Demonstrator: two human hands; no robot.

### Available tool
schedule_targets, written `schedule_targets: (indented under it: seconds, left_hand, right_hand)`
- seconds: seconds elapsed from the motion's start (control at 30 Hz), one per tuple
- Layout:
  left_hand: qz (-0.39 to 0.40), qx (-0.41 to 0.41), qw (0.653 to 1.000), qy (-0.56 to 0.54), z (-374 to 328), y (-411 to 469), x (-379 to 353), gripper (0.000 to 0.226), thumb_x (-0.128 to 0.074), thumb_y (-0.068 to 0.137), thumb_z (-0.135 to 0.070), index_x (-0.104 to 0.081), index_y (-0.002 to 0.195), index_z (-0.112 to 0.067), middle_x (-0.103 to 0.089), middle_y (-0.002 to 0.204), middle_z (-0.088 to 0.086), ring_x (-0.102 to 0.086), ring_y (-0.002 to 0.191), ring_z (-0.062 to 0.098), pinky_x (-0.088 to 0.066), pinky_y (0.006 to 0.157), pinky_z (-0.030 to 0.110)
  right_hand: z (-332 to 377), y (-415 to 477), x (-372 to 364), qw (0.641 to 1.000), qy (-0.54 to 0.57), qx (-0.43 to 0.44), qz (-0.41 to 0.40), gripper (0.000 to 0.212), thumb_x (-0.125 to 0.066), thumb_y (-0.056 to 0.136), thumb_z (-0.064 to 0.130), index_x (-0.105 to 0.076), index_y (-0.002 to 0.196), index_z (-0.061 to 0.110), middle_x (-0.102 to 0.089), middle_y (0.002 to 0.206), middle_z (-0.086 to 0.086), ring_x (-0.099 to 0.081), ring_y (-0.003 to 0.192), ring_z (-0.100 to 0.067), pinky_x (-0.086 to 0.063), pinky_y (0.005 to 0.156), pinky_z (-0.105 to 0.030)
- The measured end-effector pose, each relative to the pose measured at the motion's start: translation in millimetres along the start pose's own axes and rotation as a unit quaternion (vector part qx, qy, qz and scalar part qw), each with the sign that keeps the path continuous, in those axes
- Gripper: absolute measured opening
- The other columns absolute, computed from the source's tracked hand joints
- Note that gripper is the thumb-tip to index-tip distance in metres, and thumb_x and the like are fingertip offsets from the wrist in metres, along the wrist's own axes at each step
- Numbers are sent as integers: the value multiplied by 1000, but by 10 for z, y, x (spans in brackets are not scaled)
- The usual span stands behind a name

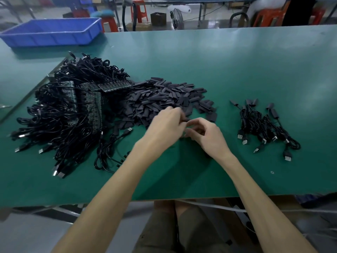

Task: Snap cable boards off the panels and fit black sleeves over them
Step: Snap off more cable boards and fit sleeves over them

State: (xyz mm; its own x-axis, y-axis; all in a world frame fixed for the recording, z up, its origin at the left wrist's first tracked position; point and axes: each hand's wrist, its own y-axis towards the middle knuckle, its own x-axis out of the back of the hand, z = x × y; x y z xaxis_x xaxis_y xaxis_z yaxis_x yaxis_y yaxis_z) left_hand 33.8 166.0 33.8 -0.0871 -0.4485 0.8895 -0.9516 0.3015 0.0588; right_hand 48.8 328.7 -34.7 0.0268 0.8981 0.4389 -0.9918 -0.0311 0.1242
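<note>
Little of the task looks done. The finished cables (264,128), each with a sleeve on its end, make a small bunch at 3 o'clock from the hands. At 9 to 10 o'clock lies a far bigger tangle of cables still on their panels (87,101), so most of the snapping and sleeving is left. The sleeve heap (164,97) sits at 12 o'clock, touching the tangle.

The left hand (167,123) has its fingers curled at the near edge of the heap, pinching a small dark piece, by my reading a sleeve (186,119). The right hand (206,134) meets it fingertip to fingertip with fingers curled. I cannot tell whether it holds a board, since its palm covers that spot.

Motion blur smears both sets of fingertips. No board shows between the hands. The bin (52,31) at 11 o'clock on the table (237,70) hides its contents.
</note>
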Motion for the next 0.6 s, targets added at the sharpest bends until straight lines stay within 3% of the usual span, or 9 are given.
schedule_targets:
  seconds: [0.1,0.17,0.23,0.33,0.43,0.6]
  left_hand:
    - [63,82,983,151,294,-205,286,35,-67,95,-41,-58,109,-11,-55,112,9,-55,104,29,-48,93,43]
    - [138,126,955,230,465,-312,484,43,-67,92,-53,-53,91,-12,-54,94,5,-52,82,24,-50,86,43]
    - [227,160,931,237,587,-363,615,52,-66,91,-57,-45,75,-13,-51,73,1,-45,62,19,-48,66,37]
    - [302,170,915,207,684,-383,642,44,-70,92,-49,-60,88,-6,-70,78,4,-62,70,21,-52,68,34]
    - [266,136,942,151,720,-346,601,29,-71,94,-36,-67,94,-8,-75,82,7,-68,73,20,-56,71,37]
    - [103,113,985,-83,674,-213,456,20,-72,94,-29,-70,84,-12,-73,67,4,-69,59,18,-60,62,33]
  right_hand:
    - [-27,-17,-15,1000,3,2,1,9,-72,94,26,-69,101,31,-77,82,11,-71,79,-9,-58,87,-44]
    - [-46,-13,-24,1000,9,7,3,8,-71,94,25,-69,101,30,-77,81,11,-72,81,-10,-58,88,-46]
    - [-53,-10,-32,1000,11,9,2,8,-71,95,24,-69,101,29,-77,81,10,-72,81,-10,-58,88,-47]
    - [-58,-8,-38,1000,15,7,3,8,-71,94,24,-69,100,30,-77,81,10,-71,78,-8,-58,88,-47]
    - [-63,-14,-39,1000,16,4,4,9,-72,94,24,-69,100,30,-77,81,10,-70,76,-7,-58,88,-45]
    - [-47,-14,-41,999,34,1,8,4,-71,96,27,-70,100,26,-78,82,7,-73,81,-14,-59,86,-44]
